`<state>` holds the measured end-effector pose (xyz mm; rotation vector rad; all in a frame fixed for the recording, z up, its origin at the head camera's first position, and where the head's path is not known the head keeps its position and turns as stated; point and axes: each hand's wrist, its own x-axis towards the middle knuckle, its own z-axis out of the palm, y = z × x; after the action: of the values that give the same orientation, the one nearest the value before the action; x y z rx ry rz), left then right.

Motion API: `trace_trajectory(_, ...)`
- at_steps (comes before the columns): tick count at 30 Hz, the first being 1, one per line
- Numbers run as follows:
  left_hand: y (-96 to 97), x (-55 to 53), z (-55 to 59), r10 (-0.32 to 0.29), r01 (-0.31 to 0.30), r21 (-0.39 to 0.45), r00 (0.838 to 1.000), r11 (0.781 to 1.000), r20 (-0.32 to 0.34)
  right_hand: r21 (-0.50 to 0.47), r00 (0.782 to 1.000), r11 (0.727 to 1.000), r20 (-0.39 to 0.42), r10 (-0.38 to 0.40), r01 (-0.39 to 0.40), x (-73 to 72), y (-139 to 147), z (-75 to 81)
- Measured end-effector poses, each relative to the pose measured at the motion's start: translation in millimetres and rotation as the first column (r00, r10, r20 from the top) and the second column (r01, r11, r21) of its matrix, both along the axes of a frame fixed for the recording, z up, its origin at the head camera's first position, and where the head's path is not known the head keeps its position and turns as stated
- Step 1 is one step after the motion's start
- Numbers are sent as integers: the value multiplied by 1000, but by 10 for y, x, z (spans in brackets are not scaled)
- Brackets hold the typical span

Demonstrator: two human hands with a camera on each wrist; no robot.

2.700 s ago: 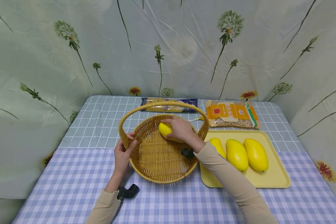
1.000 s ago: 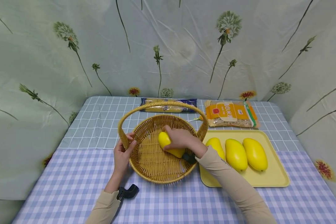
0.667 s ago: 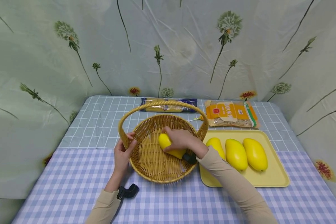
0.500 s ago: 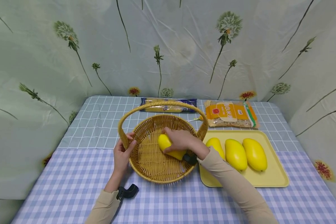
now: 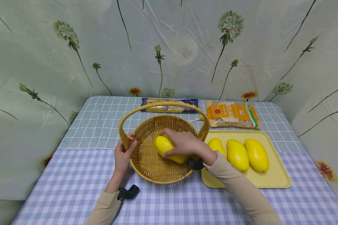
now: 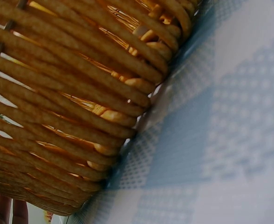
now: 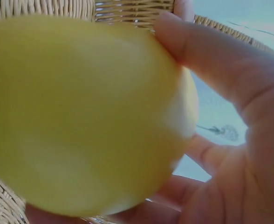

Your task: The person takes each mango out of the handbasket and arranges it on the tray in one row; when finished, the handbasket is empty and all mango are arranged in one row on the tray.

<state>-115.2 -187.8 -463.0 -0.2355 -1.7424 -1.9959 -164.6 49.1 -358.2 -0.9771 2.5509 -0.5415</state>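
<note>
A wicker basket [image 5: 152, 168] with a tall arched handle stands on the table in the head view. My left hand [image 5: 123, 156] grips its left side where the handle meets the rim, thumb on the inside. Over the basket floor my right hand [image 5: 183, 143] holds a yellow mango [image 5: 162, 145], fingers curled around it. In the right wrist view the mango [image 7: 85, 112] fills much of the frame, with thumb and fingers of the right hand [image 7: 225, 116] around it. The left wrist view shows the basket's woven outer wall [image 6: 71, 93] and two fingertips [image 6: 19, 212] below it.
A yellow tray [image 5: 276, 178] to the right bears three mangoes [image 5: 238, 155], the nearest one partly behind my right arm. At the back lie a pack of noodles [image 5: 169, 108] and an orange food bag [image 5: 232, 114]. A small yellow-tipped item [image 5: 202, 118] is partly behind the handle.
My right hand has brought the mango from the basket's back part toward the front, and lately a little left. The left hand keeps its grip on the basket, which stays put.
</note>
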Motion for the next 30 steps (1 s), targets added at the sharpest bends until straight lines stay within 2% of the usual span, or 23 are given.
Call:
trace_trajectory(12,9,-11,14,-1,1,-9,1000,1000,9,-135,994,990,-102,-43,29,139,39,73)
trace_trajectory(19,4,-5,2,1,-1,-11,1000,1000,-15,-215,986,975,-145,-85,53,259,76,85)
trace_trajectory(30,4,3,8,10,-10,-5,1000,1000,6,-322,958,942,-230,-171,91,437,179,63)
